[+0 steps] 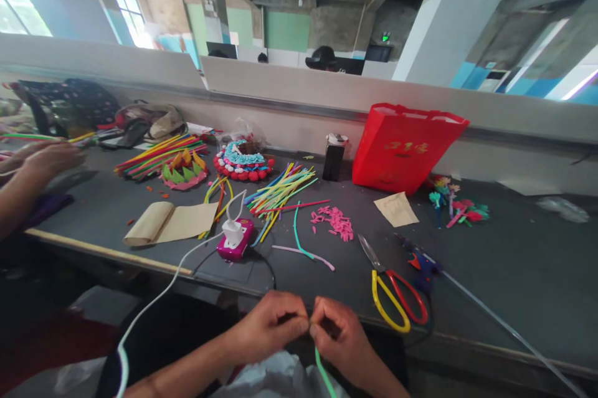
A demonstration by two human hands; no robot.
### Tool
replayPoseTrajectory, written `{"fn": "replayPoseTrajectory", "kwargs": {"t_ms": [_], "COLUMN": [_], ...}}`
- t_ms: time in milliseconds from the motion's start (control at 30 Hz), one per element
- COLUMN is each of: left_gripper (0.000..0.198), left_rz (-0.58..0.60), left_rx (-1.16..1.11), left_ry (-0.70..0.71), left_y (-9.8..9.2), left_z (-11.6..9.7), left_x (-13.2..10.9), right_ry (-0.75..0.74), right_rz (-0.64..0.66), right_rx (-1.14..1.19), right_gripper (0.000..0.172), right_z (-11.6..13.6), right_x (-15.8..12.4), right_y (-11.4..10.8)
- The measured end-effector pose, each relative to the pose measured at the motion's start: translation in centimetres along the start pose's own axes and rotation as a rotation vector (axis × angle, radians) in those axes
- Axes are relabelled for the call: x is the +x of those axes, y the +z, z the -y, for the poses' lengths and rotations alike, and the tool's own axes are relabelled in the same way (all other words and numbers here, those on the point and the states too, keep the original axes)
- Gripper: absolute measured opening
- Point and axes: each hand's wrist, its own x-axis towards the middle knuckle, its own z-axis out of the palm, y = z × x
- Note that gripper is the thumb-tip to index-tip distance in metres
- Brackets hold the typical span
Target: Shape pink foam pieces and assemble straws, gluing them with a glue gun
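Strip point(324, 373), long, thin & light green, hangs from R grip point(337, 331), which pinches it, front-right of the magenta plastic socket box point(233, 253) w/ white plug point(232, 232). L grip point(275, 326) also closed, fingertips right beside R's; can't tell if it holds the strip's hidden top end. On dark grey surface point(504, 267): crossed teal strip point(297, 233) & lilac strip point(289, 249) just right of box, heap of short pink pieces point(342, 225) further right, then steel scissors w/ yellow & red handles point(391, 301). Beige paper roll point(149, 223) left of box; multicoloured strip bundle point(283, 191) behind-right. Co-worker's hand point(53, 158) far left of box.
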Motion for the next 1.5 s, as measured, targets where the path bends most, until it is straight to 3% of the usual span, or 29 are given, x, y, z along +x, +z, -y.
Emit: {"fn": "replayPoseTrajectory", "kwargs": {"t_ms": [133, 333, 500, 700, 867, 967, 1133, 1267, 1500], "left_gripper": [0.027, 0.026, 0.026, 0.025, 0.026, 0.029, 0.023, 0.022, 0.018], "left_rz": [-0.067, -0.093, -0.055, -0.106, -0.202, -0.268, -0.330, -0.286, -0.179], "left_rx": [0.038, -0.087, -0.181, -0.501, -0.665, -0.503, 0.029, 0.243, 0.413], "left_ry": [-0.152, -0.228, -0.255, -0.345, -0.346, -0.295, -0.096, 0.023, 0.110], "left_y": [-0.8, -1.0, -0.9, -1.0, -0.5, -0.2, 0.1, 0.4, 0.3], "left_z": [-0.8, -2.2, -1.9, -1.9, -1.9, -2.0, -2.0, -1.3, -0.1], "left_x": [1.0, 1.8, 1.8, 2.0, 2.2, 2.2, 2.4, 2.5, 2.2], "right_ry": [0.107, 0.161, 0.231, 0.108, -0.032, -0.093, -0.106, -0.093, -0.066], "right_rz": [-0.009, -0.019, 0.106, 0.055, -0.036, -0.095, -0.144, -0.144, -0.139], "right_rx": [-0.063, -0.120, -0.051, -0.196, -0.316, -0.434, -0.538, -0.536, -0.491], "right_gripper": [0.012, 0.009, 0.010, 0.011, 0.016, 0.019, 0.017, 0.016, 0.015], "right_z": [1.0, 2.3, 3.1, 3.9, 2.7, 2.2, 2.4, 2.6, 2.4], "right_x": [1.4, 2.3, 2.1, 2.2, 2.0, 1.4, 0.9, 0.7, 0.3], "right_y": [-1.4, -3.0, -3.7, -4.3, -3.4, -2.4, -1.5, -1.4, -1.1]}}
